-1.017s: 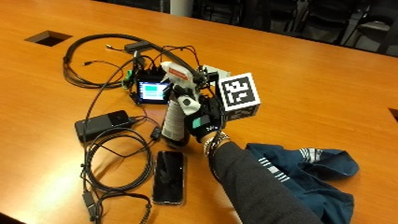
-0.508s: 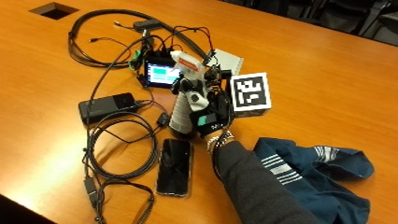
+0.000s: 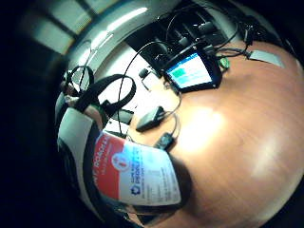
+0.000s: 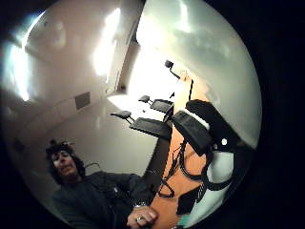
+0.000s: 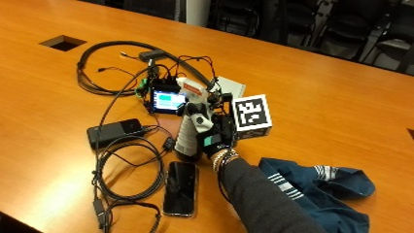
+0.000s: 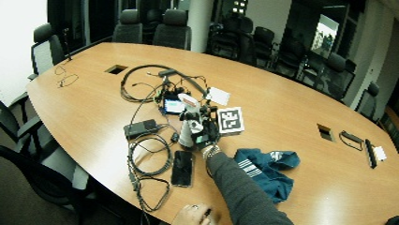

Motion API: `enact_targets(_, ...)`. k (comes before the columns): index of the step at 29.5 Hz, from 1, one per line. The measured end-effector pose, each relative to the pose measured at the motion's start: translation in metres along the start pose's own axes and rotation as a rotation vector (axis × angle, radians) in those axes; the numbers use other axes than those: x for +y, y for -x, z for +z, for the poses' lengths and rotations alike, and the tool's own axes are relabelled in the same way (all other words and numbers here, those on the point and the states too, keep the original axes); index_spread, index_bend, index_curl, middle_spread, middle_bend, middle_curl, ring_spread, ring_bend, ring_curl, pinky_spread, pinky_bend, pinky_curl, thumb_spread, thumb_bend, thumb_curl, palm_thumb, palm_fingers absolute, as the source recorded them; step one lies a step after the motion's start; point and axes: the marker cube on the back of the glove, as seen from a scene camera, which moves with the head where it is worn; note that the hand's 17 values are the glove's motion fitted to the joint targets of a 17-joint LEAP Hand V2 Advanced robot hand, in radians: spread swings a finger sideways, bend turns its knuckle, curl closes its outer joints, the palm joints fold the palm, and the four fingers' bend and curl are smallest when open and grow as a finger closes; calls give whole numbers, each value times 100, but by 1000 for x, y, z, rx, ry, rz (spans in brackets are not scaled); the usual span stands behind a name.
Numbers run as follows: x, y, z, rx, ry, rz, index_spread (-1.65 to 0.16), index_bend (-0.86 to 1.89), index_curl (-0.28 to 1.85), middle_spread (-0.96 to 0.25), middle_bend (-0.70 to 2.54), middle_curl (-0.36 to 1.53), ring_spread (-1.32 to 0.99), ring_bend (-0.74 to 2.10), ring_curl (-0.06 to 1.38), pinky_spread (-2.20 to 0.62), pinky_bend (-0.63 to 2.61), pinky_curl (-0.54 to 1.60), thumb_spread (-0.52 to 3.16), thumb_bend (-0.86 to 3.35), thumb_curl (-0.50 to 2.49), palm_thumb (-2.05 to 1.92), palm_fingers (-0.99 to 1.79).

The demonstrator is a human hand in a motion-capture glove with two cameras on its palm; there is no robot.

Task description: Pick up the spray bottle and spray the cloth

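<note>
A white spray bottle (image 5: 186, 136) with an orange-red nozzle stands upright on the wooden table (image 5: 336, 97), just past a black phone. My gloved right hand (image 5: 216, 135) grips it by the neck, fingers curled round it. In the wide view the bottle (image 6: 189, 129) and hand (image 6: 204, 134) are mid-table. The dark blue cloth (image 5: 317, 189) with white stripes lies crumpled to the right of my forearm, apart from the bottle; it also shows in the wide view as the cloth (image 6: 267, 166). The bottle's red and white label (image 3: 137, 173) fills the near part of the little-finger palm view.
A black phone (image 5: 180, 188), a power bank (image 5: 116, 132), a small lit screen device (image 5: 167, 101) and looped cables (image 5: 123, 170) crowd the table left of the bottle. A white card (image 5: 231, 86) lies behind it. A bare hand (image 6: 192, 214) rests at the near edge.
The outside camera has shifted, so the whole picture has moved. My hand keeps its grip on the bottle, which stays beside the phone.
</note>
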Motion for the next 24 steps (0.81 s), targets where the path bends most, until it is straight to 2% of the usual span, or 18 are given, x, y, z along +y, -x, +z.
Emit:
enact_targets(2,5,-11,7,37,69,68,-28,13,31,-21,47,49,-18,63,41,-27,55,38,123,-1,21,59,121)
enact_targets(7,10,-9,19,91,223,194,-31,2,28,-16,32,45,-15,54,41,-9,58,42,114,-6,20,48,63)
enact_targets(9,9,2,18,148,282,209,-32,1,26,-15,29,44,-14,53,41,-3,60,42,111,-5,21,47,54)
enact_targets(14,10,45,3,371,428,168,-33,5,22,-10,20,40,-10,47,37,10,64,40,107,-3,21,45,33)
enact_targets(24,58,114,-21,785,645,-21,-38,15,22,-8,19,37,-6,39,32,21,57,36,101,-4,21,34,24)
